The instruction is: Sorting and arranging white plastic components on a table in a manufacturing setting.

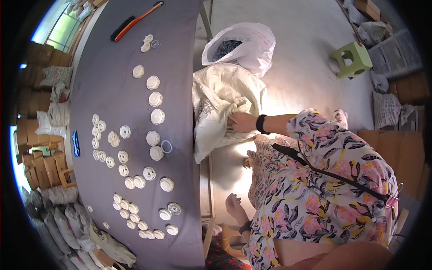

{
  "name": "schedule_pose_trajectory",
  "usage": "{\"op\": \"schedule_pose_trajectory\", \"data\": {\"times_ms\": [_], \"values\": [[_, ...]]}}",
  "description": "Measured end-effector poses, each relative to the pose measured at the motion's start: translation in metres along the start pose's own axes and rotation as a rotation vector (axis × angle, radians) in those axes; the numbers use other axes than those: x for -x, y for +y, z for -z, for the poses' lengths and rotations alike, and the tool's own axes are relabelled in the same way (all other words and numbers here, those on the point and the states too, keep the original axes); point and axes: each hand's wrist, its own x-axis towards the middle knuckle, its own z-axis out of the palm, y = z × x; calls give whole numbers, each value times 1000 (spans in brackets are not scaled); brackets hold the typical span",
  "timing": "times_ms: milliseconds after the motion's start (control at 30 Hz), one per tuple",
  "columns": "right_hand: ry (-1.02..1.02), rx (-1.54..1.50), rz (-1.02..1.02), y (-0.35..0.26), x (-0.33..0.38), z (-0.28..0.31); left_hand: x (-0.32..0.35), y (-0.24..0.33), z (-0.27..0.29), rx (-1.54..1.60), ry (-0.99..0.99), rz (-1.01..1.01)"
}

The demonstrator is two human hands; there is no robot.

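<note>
At the table's edge, my right hand (243, 122), with a black band on its wrist, has its fingers closed on a pale woven sack (227, 92). The sack's folds hide my fingertips. Lower in the picture, my left hand (233, 205) hangs beside the table in shade; it appears empty, fingers loosely apart. Round white plastic caps (157, 116) stand in a loose row along the near side of the table (180, 135). Clusters of smaller white caps (133, 208) and white discs with holes (123, 156) lie farther in. A translucent ring (166, 146) touches the row.
Behind the woven sack stands an open white bag (263, 47) with dark contents. An orange-handled brush (135, 21) lies at the table's far end, a blue object (76, 144) at its left edge. A green stool (352, 60) is on the floor; cartons (393, 155) line the right side.
</note>
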Motion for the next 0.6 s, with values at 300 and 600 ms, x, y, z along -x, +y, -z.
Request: {"op": "schedule_pose_trajectory", "data": {"times_ms": [300, 600], "values": [[-157, -113, -30, -13, -73, 27, -22, 10, -4, 121, 125, 22], [-607, 162, 364, -84, 34, 10, 11, -23, -18, 80, 63, 67]]}}
